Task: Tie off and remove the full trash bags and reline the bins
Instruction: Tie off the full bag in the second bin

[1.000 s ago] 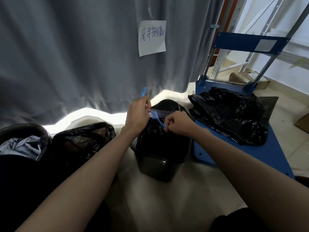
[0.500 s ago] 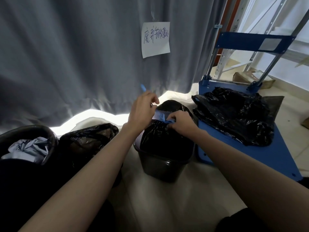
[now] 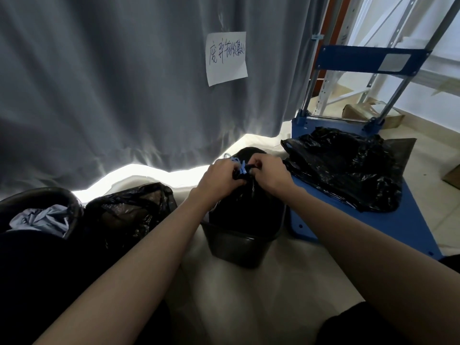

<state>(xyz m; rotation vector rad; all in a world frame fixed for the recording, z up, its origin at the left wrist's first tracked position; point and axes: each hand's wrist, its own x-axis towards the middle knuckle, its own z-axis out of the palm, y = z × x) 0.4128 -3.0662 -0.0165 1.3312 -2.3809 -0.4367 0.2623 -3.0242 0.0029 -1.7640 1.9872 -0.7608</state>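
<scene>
blue drawstring [image 3: 241, 168] pinched between both curled hands, left [image 3: 219, 176] and right [image 3: 270, 173], above black bag [image 3: 246, 207].

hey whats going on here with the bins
A person is tying off a full black trash bag that sits in a small black bin. The left hand and right hand pinch its blue drawstring at the gathered neck. More black bags lie on the blue cart.
</scene>
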